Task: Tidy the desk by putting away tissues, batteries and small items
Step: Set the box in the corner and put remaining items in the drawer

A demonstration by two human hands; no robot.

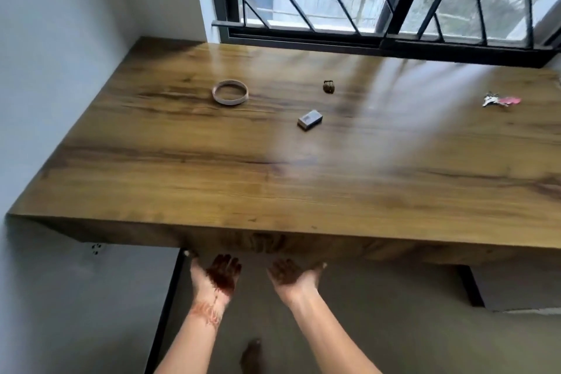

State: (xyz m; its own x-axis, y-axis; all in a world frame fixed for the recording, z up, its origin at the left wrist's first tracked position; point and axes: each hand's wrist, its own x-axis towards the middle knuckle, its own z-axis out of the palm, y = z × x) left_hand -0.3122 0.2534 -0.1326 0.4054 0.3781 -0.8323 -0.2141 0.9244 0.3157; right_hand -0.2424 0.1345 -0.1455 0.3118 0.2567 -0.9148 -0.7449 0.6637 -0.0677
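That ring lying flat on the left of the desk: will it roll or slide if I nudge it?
The ring lies flat, so it probably slides rather than rolls. The desk looks glossy, so a nudge may send it skating. It looks thin and hollow, likely light.

Both bare forearms rise from bottom center of frame, converging upward. Left hand (219, 278) at lower center-left, palm up, fingers curled, dark henna stain on palm, henna pattern on wrist. Right hand (294, 278) just right of it, palm up, fingers spread, empty.
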